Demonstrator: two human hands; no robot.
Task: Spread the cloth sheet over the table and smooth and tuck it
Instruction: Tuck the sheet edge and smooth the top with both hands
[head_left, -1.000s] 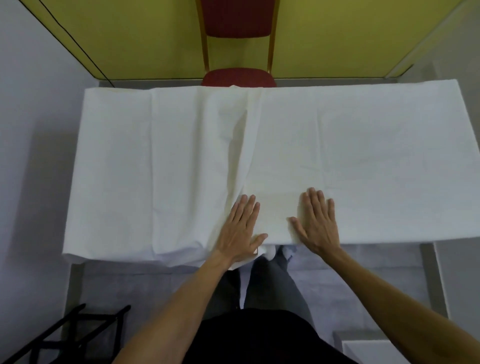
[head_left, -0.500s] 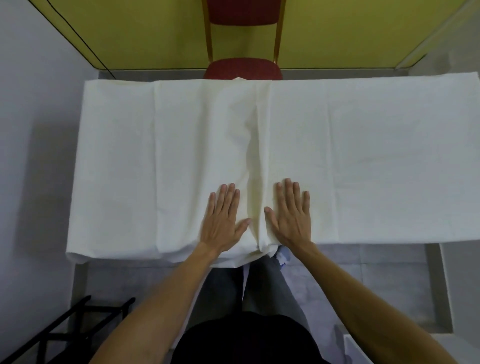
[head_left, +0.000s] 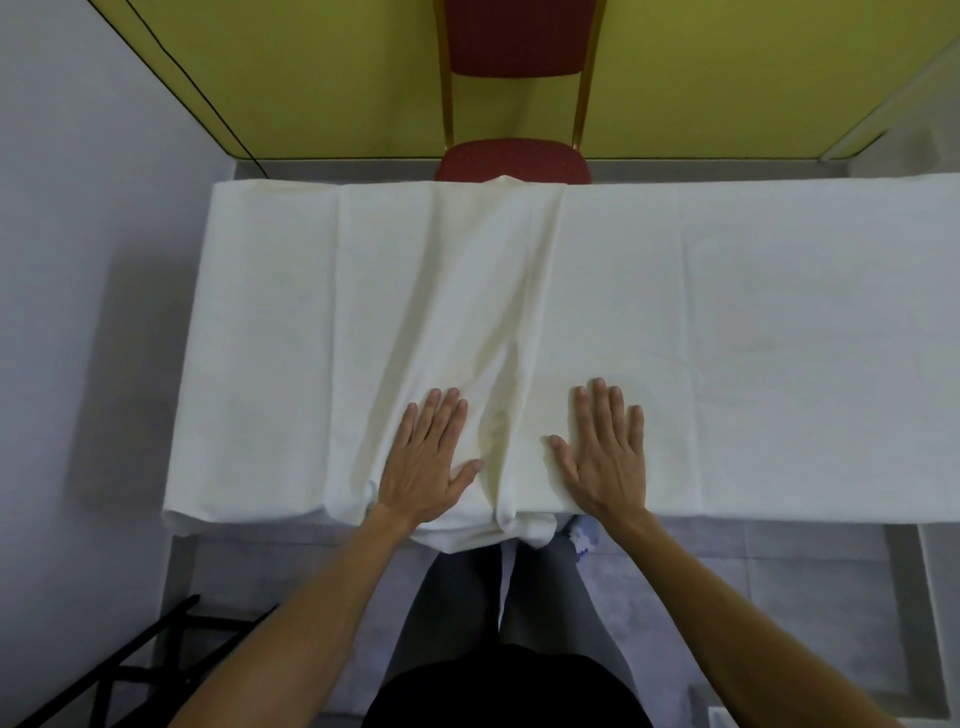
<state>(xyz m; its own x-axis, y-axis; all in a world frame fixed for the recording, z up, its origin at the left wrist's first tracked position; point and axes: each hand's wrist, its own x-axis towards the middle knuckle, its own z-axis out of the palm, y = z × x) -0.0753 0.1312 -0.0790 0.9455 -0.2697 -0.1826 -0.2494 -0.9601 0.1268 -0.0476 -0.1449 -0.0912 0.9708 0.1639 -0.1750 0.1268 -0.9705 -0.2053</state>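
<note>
Both palms press flat, fingers straight, at 6 o'clock on the white cloth sheet (head_left: 753, 312): left hand (head_left: 426, 467), right hand (head_left: 605, 457), a raised fold (head_left: 511, 338) between them. The sheet covers the table, its long axis from 9 to 3 o'clock.

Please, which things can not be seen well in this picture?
Head view:
- The table: wholly covered by the cloth sheet.
- The sheet's right end: cut off by the picture's edge.
- The red chair: its legs are hidden behind the sheet's far edge.

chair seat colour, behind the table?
Dark red seat, finely speckled, on a gold-toned frame. Head view, top centre, just past the sheet's far edge.
</note>
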